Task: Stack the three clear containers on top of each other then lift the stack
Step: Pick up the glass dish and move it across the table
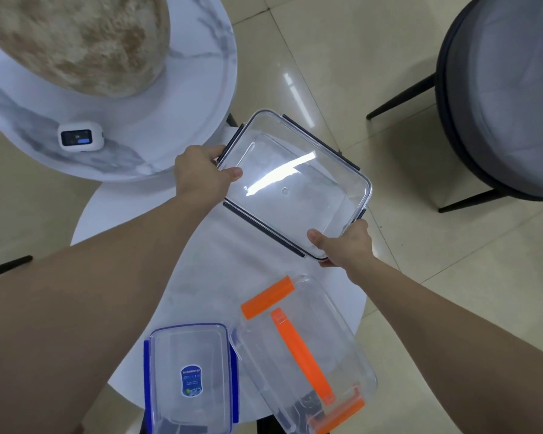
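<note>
A clear container with dark grey latches (298,186) is held above the far edge of the low white table (201,277). My left hand (201,173) grips its left corner, thumb on the lid. My right hand (342,242) grips its near right corner. Close to me on the table lies a clear container with an orange handle and orange latches (304,352). Left of it, touching or nearly so, sits a smaller clear container with blue latches and a blue sticker (190,377).
A higher round marble table (185,98) stands at the far left, carrying a large beige stone-like object (76,39) and a small white device with a screen (80,136). A grey padded chair (502,98) stands at the right on the tiled floor.
</note>
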